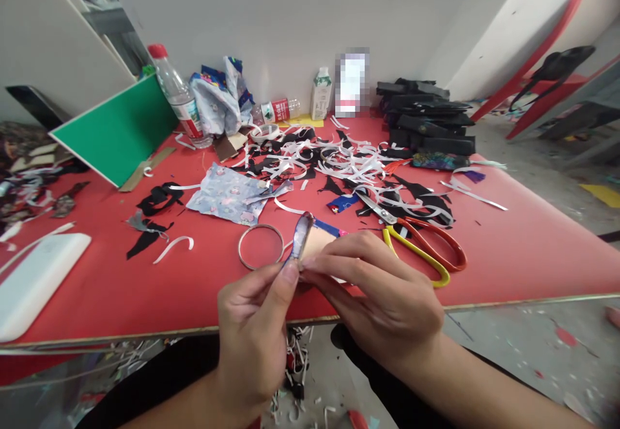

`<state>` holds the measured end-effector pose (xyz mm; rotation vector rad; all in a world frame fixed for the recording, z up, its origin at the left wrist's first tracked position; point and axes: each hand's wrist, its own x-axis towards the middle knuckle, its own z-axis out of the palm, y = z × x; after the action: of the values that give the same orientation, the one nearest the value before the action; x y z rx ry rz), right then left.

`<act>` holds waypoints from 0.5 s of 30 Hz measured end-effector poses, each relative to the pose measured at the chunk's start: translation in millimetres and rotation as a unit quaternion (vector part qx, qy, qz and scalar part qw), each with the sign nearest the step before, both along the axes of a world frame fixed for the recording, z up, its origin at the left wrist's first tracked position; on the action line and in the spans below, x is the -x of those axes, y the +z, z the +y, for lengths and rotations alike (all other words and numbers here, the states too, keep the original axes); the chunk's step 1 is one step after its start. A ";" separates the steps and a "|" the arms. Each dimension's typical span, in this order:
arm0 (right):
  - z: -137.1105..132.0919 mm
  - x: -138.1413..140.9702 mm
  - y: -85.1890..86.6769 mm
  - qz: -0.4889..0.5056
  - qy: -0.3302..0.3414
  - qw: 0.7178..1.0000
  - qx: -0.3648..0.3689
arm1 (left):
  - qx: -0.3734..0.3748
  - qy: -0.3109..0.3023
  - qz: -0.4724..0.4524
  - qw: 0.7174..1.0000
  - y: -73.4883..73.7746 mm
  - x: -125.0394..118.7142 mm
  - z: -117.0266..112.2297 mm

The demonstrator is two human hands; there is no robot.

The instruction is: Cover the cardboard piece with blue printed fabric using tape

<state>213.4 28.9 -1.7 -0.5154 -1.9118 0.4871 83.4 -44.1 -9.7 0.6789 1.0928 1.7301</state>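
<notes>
Above the near edge of the red table, both my hands pinch a small piece of blue patterned fabric [301, 234] with a tan, card-like inner side showing. My left hand [259, 316] is closed, its thumb pressing the lower end of the piece. The fingertips of my right hand [382, 293] are closed on the same piece from the right, hiding part of it. Just left of the piece lies a thin ring [260, 247]. Scissors [411, 235] with one red and one yellow handle rest beyond my right hand. A light-blue patterned cloth [227, 193] lies flat farther back.
White strips and black scraps [349, 164] are heaped mid-table. A stack of black folded pieces [429, 119] stands back right, near a lit phone [352, 83] and a carton [321, 95]. Back left are a bottle [179, 96] and green board [121, 128]; a white power bank [41, 287] lies left.
</notes>
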 end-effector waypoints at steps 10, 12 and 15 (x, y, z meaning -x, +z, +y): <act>1.1 -1.7 -0.3 -0.008 0.019 1.000 0.004 | 0.008 0.005 0.010 1.000 0.1 0.0 -1.2; 1.9 -1.5 -1.1 -0.004 0.015 1.000 0.004 | 0.005 0.004 0.012 1.000 -1.1 0.8 -0.7; 5.1 -2.7 -1.1 -0.008 0.024 1.000 0.012 | -0.003 0.009 0.026 1.000 -3.6 2.7 0.7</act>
<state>216.0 34.0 -2.7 -0.4912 -1.9395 0.5386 80.7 -43.4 -13.3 0.7239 1.1326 1.7395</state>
